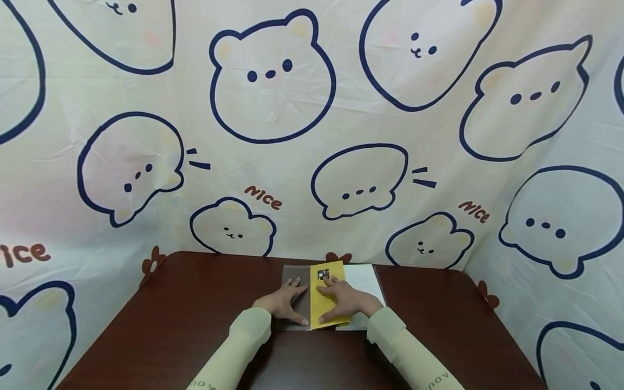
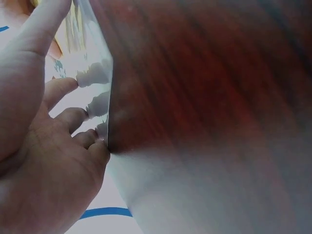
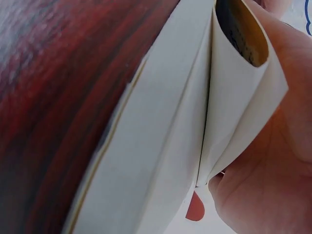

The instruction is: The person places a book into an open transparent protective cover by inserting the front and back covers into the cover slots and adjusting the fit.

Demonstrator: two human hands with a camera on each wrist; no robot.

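A book (image 1: 363, 276) lies spread on the table, its white page on the right. A yellow printed flap (image 1: 327, 303) with a small dark picture stands along its middle. To the left is a see-through grey cover sheet (image 1: 295, 271). My left hand (image 1: 281, 301) rests on that sheet with fingers spread and thumb near the yellow flap. My right hand (image 1: 348, 300) lies across the flap, fingers spread on it. In the left wrist view the fingertips touch the clear sheet (image 2: 100, 105). The right wrist view shows the white page edges (image 3: 146, 126) and a curled leaf (image 3: 234, 83), yellow inside.
The dark brown wooden table (image 1: 195, 303) extends around the book. Behind it and along both sides hangs a pale cloth (image 1: 292, 179) printed with bear outlines. Light green sleeves (image 1: 248, 330) cover both forearms.
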